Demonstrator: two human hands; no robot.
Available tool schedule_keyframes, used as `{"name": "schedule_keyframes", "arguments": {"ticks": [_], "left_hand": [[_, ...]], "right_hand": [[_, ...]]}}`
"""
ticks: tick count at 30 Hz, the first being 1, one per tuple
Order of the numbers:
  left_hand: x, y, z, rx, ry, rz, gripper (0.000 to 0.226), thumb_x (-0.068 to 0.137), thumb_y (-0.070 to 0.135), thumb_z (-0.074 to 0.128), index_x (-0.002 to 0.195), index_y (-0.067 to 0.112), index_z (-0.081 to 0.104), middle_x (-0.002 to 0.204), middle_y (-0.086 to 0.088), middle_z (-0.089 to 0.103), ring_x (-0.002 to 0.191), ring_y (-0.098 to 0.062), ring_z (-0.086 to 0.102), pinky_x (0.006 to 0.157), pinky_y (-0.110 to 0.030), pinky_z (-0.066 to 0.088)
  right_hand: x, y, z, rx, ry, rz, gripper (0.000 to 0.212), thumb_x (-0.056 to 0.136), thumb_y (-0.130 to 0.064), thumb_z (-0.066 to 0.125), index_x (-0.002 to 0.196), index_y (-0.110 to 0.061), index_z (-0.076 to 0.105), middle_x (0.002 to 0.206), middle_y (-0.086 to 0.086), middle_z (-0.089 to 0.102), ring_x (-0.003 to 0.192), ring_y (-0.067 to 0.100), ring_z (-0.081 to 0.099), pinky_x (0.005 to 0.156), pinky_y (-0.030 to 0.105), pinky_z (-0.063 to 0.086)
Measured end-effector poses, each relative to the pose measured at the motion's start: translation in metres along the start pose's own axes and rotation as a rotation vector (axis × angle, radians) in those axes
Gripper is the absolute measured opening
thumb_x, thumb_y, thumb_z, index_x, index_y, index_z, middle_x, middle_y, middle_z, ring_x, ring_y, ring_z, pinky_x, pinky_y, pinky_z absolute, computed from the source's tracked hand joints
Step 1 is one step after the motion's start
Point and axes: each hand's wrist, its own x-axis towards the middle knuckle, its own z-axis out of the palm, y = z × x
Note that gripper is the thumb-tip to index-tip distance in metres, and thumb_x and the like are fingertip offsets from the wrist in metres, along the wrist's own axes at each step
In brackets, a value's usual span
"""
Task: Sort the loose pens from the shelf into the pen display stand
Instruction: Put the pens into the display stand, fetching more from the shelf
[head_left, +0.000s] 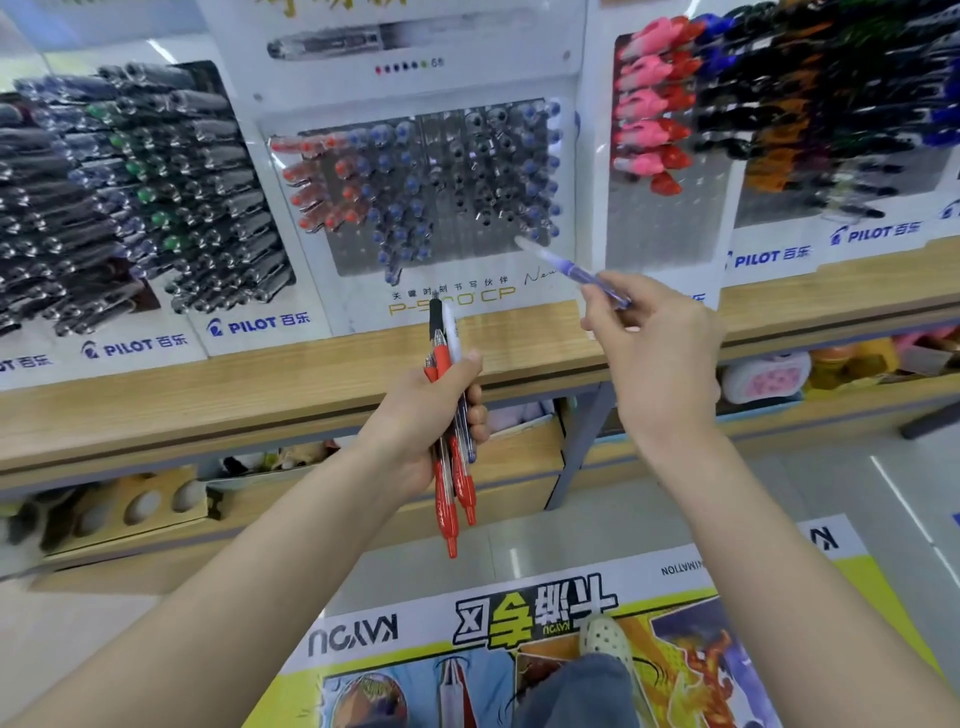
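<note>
My left hand (426, 415) grips a bundle of loose pens (451, 467), mostly red ones with a black and a white cap sticking up, in front of the wooden shelf (291, 379). My right hand (654, 332) pinches a single blue pen (576, 270) and points its tip up-left at the lower right corner of the middle pen display stand (431, 182). That stand holds red pens on its left, blue and black ones across the rest, with bare slots along the bottom.
More Pilot pen stands flank it: dark and green pens at left (140, 197), pink, red and black pens at right (727, 114). Lower shelves hold boxes and toys (769, 379). A printed floor mat (519, 649) and my shoe (605, 636) lie below.
</note>
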Motion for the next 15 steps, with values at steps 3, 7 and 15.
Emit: {"name": "schedule_keyframes", "arguments": {"ticks": [3, 7, 15], "left_hand": [[0.001, -0.0005, -0.0048, -0.004, -0.013, 0.008, 0.018, 0.094, 0.022, 0.055, 0.084, 0.008, 0.049, 0.057, 0.0, 0.046, 0.043, -0.01, 0.043, 0.043, -0.021, 0.042], [0.0043, -0.0021, -0.0101, -0.001, -0.028, -0.001, 0.022, 0.094, 0.024, 0.056, 0.08, 0.008, 0.049, 0.054, 0.0, 0.046, 0.045, -0.012, 0.042, 0.049, -0.026, 0.042], [0.0031, -0.0051, -0.01, -0.014, -0.065, -0.015, 0.021, 0.092, 0.024, 0.058, 0.08, 0.008, 0.052, 0.056, 0.0, 0.048, 0.043, -0.01, 0.045, 0.048, -0.025, 0.042]], "right_hand": [[0.0038, 0.0001, 0.006, -0.075, -0.008, -0.019, 0.017, 0.09, -0.025, 0.057, 0.089, -0.014, 0.07, 0.068, 0.008, 0.065, 0.068, 0.026, 0.062, 0.067, 0.035, 0.048], [0.0049, 0.0036, 0.0069, -0.134, -0.014, -0.072, 0.019, 0.091, -0.023, 0.056, 0.085, -0.012, 0.07, 0.064, 0.008, 0.063, 0.063, 0.027, 0.06, 0.067, 0.033, 0.045], [0.006, -0.0017, 0.0105, -0.267, 0.007, -0.195, 0.021, 0.09, -0.02, 0.055, 0.084, -0.006, 0.069, 0.065, 0.009, 0.061, 0.062, 0.027, 0.055, 0.061, 0.037, 0.046]]}}
